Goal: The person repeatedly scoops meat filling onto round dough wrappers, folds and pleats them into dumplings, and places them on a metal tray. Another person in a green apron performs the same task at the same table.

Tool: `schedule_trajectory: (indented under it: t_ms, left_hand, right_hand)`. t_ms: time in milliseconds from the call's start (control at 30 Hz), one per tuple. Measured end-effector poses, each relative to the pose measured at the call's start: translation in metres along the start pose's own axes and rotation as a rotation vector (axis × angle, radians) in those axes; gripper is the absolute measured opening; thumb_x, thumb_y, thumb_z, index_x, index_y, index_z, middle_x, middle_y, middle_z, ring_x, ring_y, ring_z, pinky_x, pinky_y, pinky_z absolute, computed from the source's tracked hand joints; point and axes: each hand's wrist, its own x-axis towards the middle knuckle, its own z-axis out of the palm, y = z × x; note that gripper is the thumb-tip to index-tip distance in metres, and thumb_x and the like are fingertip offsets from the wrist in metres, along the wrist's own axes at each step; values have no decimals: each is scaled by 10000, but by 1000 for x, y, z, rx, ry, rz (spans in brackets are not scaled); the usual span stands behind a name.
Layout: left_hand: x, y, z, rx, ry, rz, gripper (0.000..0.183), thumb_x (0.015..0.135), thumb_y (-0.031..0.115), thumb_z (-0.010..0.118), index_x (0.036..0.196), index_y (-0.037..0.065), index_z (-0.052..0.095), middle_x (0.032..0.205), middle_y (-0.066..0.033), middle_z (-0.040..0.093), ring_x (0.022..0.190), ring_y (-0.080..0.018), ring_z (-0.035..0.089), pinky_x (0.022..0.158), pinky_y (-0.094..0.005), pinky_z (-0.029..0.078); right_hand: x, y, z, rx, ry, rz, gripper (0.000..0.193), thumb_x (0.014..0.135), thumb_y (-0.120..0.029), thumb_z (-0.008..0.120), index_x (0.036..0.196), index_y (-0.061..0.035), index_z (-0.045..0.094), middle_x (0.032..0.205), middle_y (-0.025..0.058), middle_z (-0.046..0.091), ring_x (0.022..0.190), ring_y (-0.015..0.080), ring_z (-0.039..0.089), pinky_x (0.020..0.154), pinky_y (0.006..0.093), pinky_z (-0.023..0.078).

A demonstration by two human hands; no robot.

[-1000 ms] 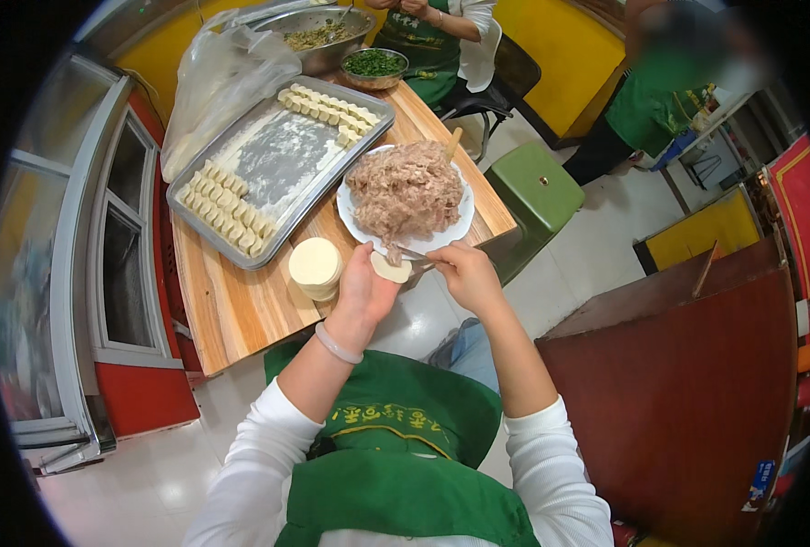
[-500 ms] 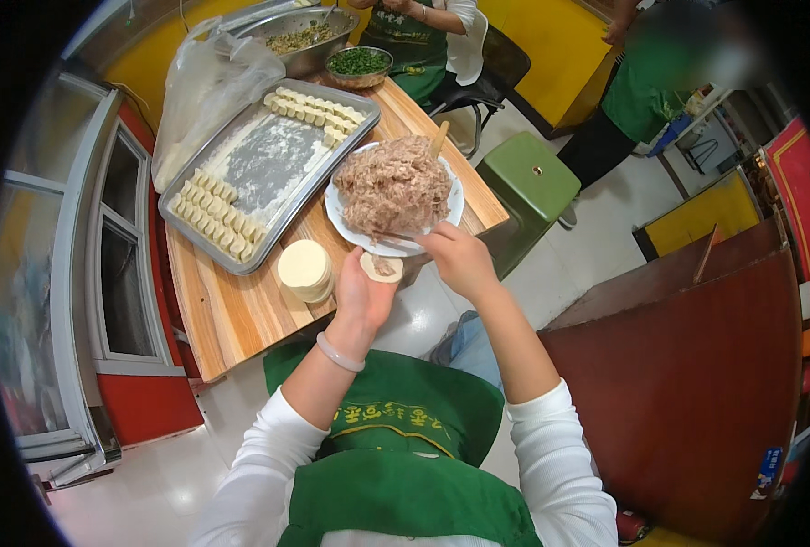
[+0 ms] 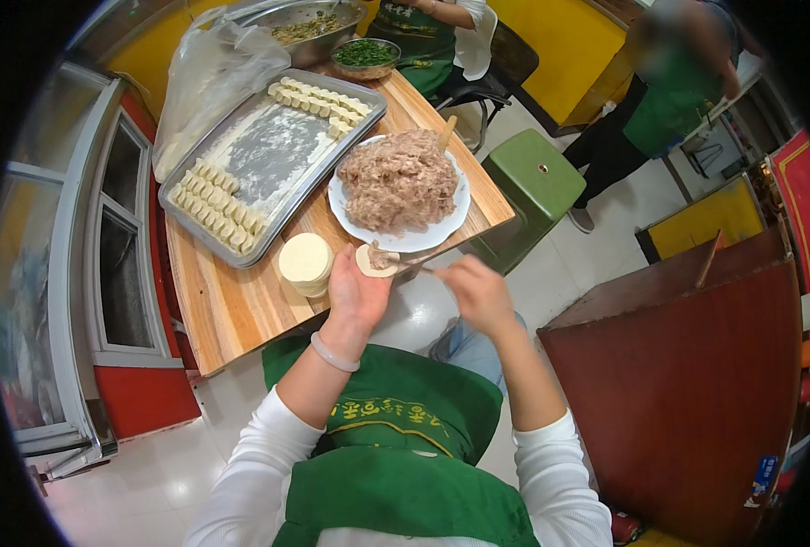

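On the fingers of my left hand (image 3: 357,296) rests a round dumpling wrapper (image 3: 366,265), held just off the table's near edge. A dab of meat filling (image 3: 383,258) lies on it. My right hand (image 3: 478,296), a little blurred, pinches a thin filling stick (image 3: 417,266) whose tip reaches the wrapper's right side. Beyond both hands, a white plate (image 3: 411,242) bears a big mound of minced meat (image 3: 397,179) with a wooden handle (image 3: 448,131) poking out. Left of my left hand stands a stack of round wrappers (image 3: 305,263).
A floured metal tray (image 3: 273,146) holds rows of shaped dumplings (image 3: 218,205) on the wooden table (image 3: 218,310). Behind are a bowl of chopped greens (image 3: 366,55), a large mixing bowl (image 3: 318,46) and a plastic bag (image 3: 213,77). A green stool (image 3: 537,178) stands right; two people are beyond.
My right hand has moved down and right, away from the plate, bringing the stick to the wrapper's edge. More filling stands up on the wrapper. The person at the far right has shifted.
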Motion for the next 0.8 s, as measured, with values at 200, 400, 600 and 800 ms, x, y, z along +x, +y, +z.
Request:
schedule_trajectory:
  t_ms: [200,400,600,800]
  left_hand:
    - [-1,-4,4,8,32,69,402,968,244,252,1234,-15,407,1276,-135,467,1200,-261,428,1060,-401,300]
    - [-1,-1,6,67,-3,108,398,966,226,251,1238,-18,406,1278,-130,471,1206,-253,425,1060,-394,296]
    - [-12,0,-5,102,24,61,427,959,229,243,1218,-66,412,1269,-175,476,1206,-276,434,1057,-400,314]
    - [-44,7,-5,236,-90,-82,486,948,237,216,1188,-123,435,1209,-232,521,1179,-310,472,1034,-391,362]
  right_hand:
    - [30,12,15,35,26,69,180,767,-5,561,913,-79,637,843,85,590,760,297,594,647,369,482]
    - [23,2,26,158,-17,26,214,756,11,594,948,-67,646,864,101,592,779,285,600,652,350,488]
    - [-7,-15,20,-16,-5,-72,264,753,22,562,972,-97,648,841,68,604,725,255,598,606,340,486]
    - [-7,-16,-10,581,-141,302,138,782,-25,616,898,-44,690,688,66,616,613,139,559,567,264,433]
